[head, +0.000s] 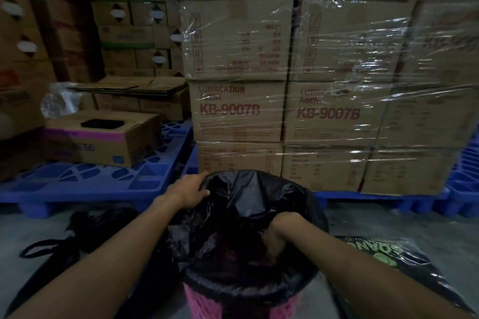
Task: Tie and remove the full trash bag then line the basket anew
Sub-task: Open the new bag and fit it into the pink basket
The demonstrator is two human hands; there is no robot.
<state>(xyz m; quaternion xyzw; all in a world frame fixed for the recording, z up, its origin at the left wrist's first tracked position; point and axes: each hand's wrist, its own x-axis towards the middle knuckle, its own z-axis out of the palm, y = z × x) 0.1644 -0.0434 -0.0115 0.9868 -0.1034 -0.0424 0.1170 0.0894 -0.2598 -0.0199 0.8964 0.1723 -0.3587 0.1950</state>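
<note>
Head camera view looks down at a pink basket (204,303) on the floor, with a black liner (246,199) folded over its rim. It seems the new lining is in hand, because a tied black bag (85,230) lies on the floor to the left of the basket. This is our judgement only.

Our left hand (188,188) is at the far left edge of the liner, fingers partly curled on the plastic; we cannot tell if it really pinches it. Our right hand (278,234) reaches down inside the liner, and its fingers are hidden, so we cannot tell how far open it is.

What can go wrong: the thin plastic may tear if we push down too hard, and the edge may slip off the rim on the far side, because it stands loose there. The basket is light, we think, and may tip.

The floor (388,225) is grey concrete and the room is dim. Behind stand wrapped cardboard boxes (238,111) on blue pallets (85,181). A dark printed package (383,259) lies on the floor to the right of the basket.
</note>
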